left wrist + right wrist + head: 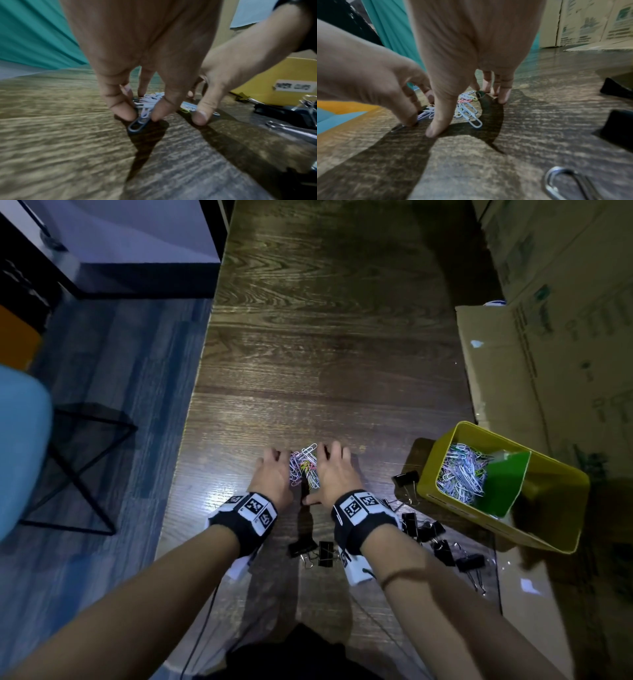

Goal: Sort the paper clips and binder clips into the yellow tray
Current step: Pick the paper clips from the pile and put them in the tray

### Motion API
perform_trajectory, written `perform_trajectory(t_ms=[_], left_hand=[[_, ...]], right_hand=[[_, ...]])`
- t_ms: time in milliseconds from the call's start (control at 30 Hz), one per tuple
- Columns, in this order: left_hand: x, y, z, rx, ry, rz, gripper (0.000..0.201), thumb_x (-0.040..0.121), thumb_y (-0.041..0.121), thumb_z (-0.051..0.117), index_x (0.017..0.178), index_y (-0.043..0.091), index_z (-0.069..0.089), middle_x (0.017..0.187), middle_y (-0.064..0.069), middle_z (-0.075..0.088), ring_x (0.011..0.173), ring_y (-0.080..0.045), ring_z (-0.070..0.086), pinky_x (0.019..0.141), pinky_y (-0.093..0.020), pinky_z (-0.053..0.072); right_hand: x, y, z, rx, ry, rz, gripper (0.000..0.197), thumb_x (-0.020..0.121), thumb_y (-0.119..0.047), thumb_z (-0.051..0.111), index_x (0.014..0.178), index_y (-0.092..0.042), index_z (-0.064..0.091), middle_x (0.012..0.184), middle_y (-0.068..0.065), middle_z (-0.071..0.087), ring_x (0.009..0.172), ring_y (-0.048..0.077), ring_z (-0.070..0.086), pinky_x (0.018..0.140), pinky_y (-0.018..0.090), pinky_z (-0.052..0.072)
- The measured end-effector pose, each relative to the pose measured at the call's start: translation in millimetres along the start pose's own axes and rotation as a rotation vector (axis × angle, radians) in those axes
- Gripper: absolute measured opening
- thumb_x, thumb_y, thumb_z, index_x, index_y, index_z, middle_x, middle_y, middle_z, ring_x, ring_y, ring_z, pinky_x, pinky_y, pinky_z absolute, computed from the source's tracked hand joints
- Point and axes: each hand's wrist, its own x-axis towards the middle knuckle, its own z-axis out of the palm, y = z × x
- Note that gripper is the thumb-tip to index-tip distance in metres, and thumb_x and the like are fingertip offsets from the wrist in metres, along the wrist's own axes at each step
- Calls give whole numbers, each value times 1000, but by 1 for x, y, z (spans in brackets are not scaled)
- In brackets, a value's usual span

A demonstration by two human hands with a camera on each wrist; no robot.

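Note:
A small pile of coloured paper clips (304,468) lies on the dark wooden table (325,354), with one hand on each side of it. My left hand (274,469) has curled fingers, and its thumb and a finger pinch a few clips (142,117) at the near end of the pile. My right hand (334,470) cups the other side of the pile (467,111), thumb (436,127) and straight fingertips (503,97) on the wood. The yellow tray (445,501) to the right holds many paper clips (459,470) beside a green divider (503,484). Black binder clips (442,549) lie scattered near my right wrist.
More binder clips lie between my forearms (311,551) and against the tray (406,477). Cardboard boxes (548,337) line the table's right side. The table's left edge drops to the floor, where a blue chair (20,446) stands.

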Motion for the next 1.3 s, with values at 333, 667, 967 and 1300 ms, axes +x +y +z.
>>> perform_trajectory(t_ms=[333,667,967,1300], left_hand=[[6,11,-6,-46,54,120,34,76,-3,57,109,3,60,118,-21,50,101,-38,57,86,-39,48],[3,-14,-2,-168,173,239,23,70,-2,65,89,9,73,101,-10,69,94,-30,64,87,-35,50],[11,-36,-10,-719,90,-65,24,66,8,81,89,12,75,84,0,72,67,-3,62,75,-20,49],[15,-8,-56,-1351,-45,-112,21,72,-11,65,72,8,73,68,-2,73,59,-10,67,64,-17,56]], right_hand=[[-5,-15,-1,88,-2,-86,23,78,5,61,100,-1,64,102,20,63,95,33,64,80,39,54],[-7,-6,5,169,-34,-11,15,91,1,50,97,2,63,94,23,63,91,36,63,77,39,53],[-6,18,4,563,116,65,21,86,-19,69,105,-12,73,84,13,71,72,19,57,71,22,44],[-34,34,-37,1078,336,92,29,76,-14,78,104,-9,73,94,0,72,84,11,65,83,24,52]])
